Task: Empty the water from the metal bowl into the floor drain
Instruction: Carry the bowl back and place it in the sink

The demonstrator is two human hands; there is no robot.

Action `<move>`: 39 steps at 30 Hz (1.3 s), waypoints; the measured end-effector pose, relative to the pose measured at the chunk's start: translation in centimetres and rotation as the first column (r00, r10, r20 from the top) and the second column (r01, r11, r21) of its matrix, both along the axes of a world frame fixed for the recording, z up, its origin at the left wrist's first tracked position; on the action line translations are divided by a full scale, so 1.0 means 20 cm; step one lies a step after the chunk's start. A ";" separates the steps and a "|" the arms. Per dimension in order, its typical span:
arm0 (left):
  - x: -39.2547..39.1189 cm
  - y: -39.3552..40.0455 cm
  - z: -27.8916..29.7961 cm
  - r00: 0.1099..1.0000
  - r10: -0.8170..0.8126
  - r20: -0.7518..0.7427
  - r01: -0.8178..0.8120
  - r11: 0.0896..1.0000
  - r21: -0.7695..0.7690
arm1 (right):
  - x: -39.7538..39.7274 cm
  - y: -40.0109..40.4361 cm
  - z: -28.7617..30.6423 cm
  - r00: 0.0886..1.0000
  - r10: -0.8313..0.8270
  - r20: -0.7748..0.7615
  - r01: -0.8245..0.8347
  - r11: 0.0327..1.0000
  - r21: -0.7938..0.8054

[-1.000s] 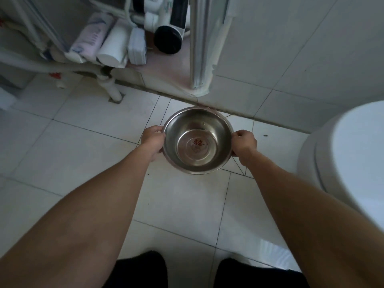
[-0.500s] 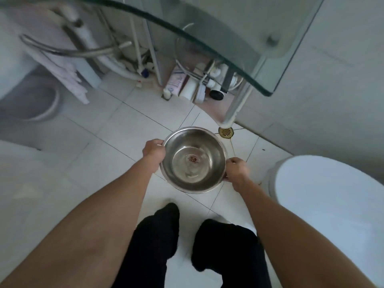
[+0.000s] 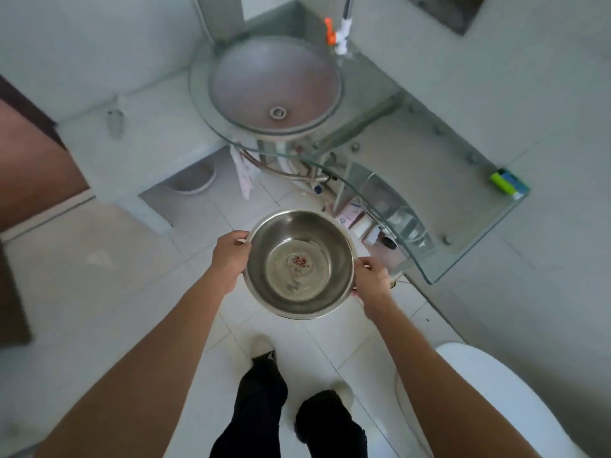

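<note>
The left hand [image 3: 230, 257] at 9 o'clock and right hand [image 3: 370, 281] at 3 o'clock clamp the upright metal bowl [image 3: 299, 264] rim above the floor [image 3: 132, 292].

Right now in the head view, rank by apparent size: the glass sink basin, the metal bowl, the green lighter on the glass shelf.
1. glass sink basin, widest, though farther away.
2. metal bowl, held by the left hand and right hand; nearness inflates it.
3. green lighter, clearly smallest.

Only a red mark [image 3: 300, 260] at the bowl's [image 3: 264, 285] bottom shows, too blurred to read.
</note>
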State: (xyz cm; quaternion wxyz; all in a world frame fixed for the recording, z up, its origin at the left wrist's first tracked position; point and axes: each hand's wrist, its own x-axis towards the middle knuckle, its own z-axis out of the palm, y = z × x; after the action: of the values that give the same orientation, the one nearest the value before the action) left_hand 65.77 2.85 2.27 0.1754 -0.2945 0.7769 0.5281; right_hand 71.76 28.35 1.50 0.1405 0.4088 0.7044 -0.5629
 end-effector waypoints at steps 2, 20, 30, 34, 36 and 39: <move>-0.08 -0.08 0.14 0.998 0.004 -0.056 -0.003 1.000 0.021 | -0.12 -0.07 0.13 0.999 0.013 -0.043 -0.013 1.000 0.000; -1.10 -0.48 0.58 0.975 0.009 -0.223 0.004 0.998 0.055 | -1.21 -0.41 0.54 0.967 -0.002 -0.255 0.001 1.000 -0.007; -2.01 -0.42 0.53 0.972 -0.129 -0.195 0.100 0.983 -0.152 | -2.03 -0.36 0.37 0.981 0.040 -0.189 -0.043 0.999 -0.012; -2.34 -0.40 0.47 0.963 -0.219 -0.159 0.188 0.964 -0.186 | -2.25 -0.34 0.34 0.990 0.037 -0.137 -0.034 0.999 0.027; -2.48 -0.38 0.42 0.947 -0.288 -0.142 0.257 0.944 -0.205 | -2.32 -0.33 0.31 0.995 0.023 -0.100 -0.020 0.999 0.037; -2.68 -0.34 0.32 0.899 -0.424 -0.111 0.386 0.886 -0.257 | -2.42 -0.32 0.24 0.999 -0.017 -0.043 0.019 0.998 0.053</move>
State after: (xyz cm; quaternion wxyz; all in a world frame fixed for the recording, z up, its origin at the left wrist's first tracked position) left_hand 12.22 -3.98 8.62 0.1825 -0.0993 0.8885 0.4092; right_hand 23.34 21.86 6.38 0.1095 0.4066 0.7183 -0.5539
